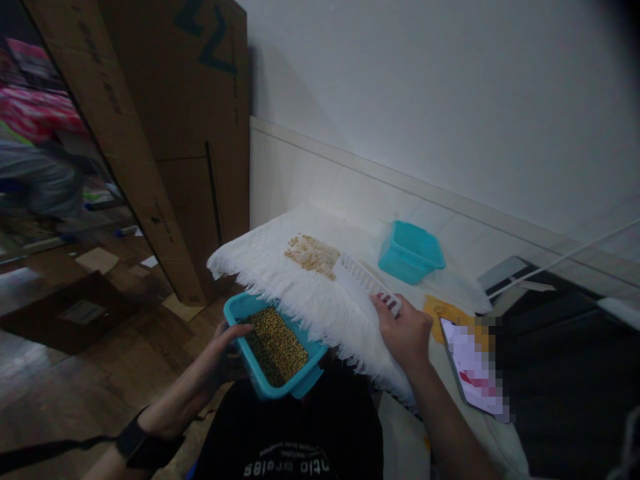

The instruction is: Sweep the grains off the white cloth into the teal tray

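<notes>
My left hand (225, 350) grips the side of a turquoise plastic bin (313, 380), its thumb over the rim. Many round yellowish beans (277, 343) fill the bottom of this bin, which sits at the table's front edge, just above my lap. In my right hand (406, 330) is a white slotted plastic strip (361, 275), held by its near end. Its far end touches the white fringed cloth (255, 260), beside a spread of pale beans (311, 255). Behind my right hand stands a second turquoise bin (413, 253).
A phone (470, 373) lies on the right, partly over a yellow-orange sheet (435, 310). Farther right is a large black object (575, 353). A tall cardboard box (200, 133) stands at the left against the white wall (425, 87). Flattened cardboard (65, 313) lies on the wooden floor.
</notes>
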Tool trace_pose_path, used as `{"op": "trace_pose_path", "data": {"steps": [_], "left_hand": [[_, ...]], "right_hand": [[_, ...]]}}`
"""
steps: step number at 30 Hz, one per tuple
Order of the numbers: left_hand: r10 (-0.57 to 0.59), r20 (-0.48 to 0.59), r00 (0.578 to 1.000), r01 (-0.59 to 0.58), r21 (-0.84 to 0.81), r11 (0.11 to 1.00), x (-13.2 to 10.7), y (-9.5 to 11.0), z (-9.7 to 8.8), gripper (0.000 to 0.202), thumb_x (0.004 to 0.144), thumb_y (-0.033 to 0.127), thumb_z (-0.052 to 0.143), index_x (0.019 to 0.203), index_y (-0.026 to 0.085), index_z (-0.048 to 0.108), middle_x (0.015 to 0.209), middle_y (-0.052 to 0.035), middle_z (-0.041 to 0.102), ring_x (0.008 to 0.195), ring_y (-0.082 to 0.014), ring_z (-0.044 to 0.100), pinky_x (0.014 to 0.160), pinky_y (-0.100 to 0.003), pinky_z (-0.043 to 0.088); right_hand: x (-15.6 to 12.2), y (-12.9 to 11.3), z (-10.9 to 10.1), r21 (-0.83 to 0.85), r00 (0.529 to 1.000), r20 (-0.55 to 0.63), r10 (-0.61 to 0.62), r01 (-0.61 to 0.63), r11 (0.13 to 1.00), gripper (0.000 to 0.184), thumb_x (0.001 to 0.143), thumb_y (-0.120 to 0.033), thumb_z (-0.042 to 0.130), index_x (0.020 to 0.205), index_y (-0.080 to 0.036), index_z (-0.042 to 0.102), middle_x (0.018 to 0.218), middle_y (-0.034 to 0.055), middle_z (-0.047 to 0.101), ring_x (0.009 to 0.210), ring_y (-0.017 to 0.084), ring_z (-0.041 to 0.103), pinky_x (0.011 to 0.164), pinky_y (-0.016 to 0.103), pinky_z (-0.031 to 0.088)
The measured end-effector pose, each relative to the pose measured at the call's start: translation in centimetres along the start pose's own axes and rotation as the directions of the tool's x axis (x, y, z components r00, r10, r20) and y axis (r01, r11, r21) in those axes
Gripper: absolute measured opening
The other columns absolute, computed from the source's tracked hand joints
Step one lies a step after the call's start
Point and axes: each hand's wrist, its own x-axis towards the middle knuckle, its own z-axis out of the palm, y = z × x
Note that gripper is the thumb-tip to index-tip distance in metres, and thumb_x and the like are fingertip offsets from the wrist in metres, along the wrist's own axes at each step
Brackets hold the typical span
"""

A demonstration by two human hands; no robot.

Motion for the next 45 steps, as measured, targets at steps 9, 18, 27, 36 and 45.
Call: {"op": "trace_pose_path", "data": {"steps": [9,18,27,36,45], "left_hand": [[-0.006,0.012,1.000,0.006,-0.003,1.000,0.2,0.0,-0.2,0.064,0.087,0.055,0.082,0.139,0.031,0.054,0.096,-0.0038,0.072,0.081,-0.0274,0.078,0.080,-0.043,0.066],[-0.015,0.002,1.000,0.015,-0.014,1.000,0.0,0.0,-0.1,0.069,0.084,0.056,0.086,0.140,0.032,0.054,0.101,-0.0046,0.074,0.082,-0.0275,0.079,0.080,-0.043,0.065],[-0.006,0.010,1.000,0.006,-0.006,1.000,0.1,-0.1,-0.2,0.069,0.082,0.058,0.086,0.138,0.031,0.055,0.098,-0.0037,0.072,0.084,-0.0292,0.079,0.081,-0.045,0.065],[-0.014,0.018,1.000,0.014,-0.003,1.000,-0.1,0.1,0.0,0.069,0.086,0.054,0.084,0.143,0.032,0.052,0.100,-0.0051,0.075,0.082,-0.0279,0.079,0.077,-0.042,0.065],[-0.010,0.031,0.999,0.010,-0.010,1.000,-0.2,0.0,-0.1,0.068,0.085,0.056,0.084,0.141,0.031,0.054,0.105,-0.0052,0.075,0.084,-0.0280,0.080,0.079,-0.042,0.064]], "right_hand": [[-0.7,-1.3,-1.0,0.052,0.996,-0.006,-0.086,0.086,0.995,0.059,0.107,-0.066,0.061,0.077,-0.019,0.080,0.054,0.0042,0.072,0.043,0.019,0.068,0.047,0.026,0.047],[-1.9,-1.7,-2.0,-0.002,0.992,-0.014,-0.122,0.122,0.993,0.066,0.111,-0.069,0.056,0.075,-0.019,0.081,0.055,0.0052,0.074,0.044,0.020,0.072,0.046,0.026,0.048],[-2.7,-3.0,-2.5,0.030,0.985,-0.033,-0.169,0.170,0.985,0.060,0.112,-0.060,0.060,0.075,-0.019,0.080,0.056,0.0036,0.075,0.042,0.019,0.072,0.045,0.025,0.047],[-1.0,-1.9,-3.4,0.005,0.992,-0.082,-0.095,0.095,0.995,0.060,0.107,-0.067,0.064,0.077,-0.018,0.081,0.060,0.0055,0.077,0.045,0.020,0.072,0.047,0.026,0.049],[-1.5,-2.2,-3.5,0.036,0.997,0.029,-0.065,0.063,0.997,0.063,0.106,-0.069,0.062,0.070,-0.020,0.079,0.056,0.0044,0.074,0.042,0.018,0.069,0.045,0.025,0.046]]}}
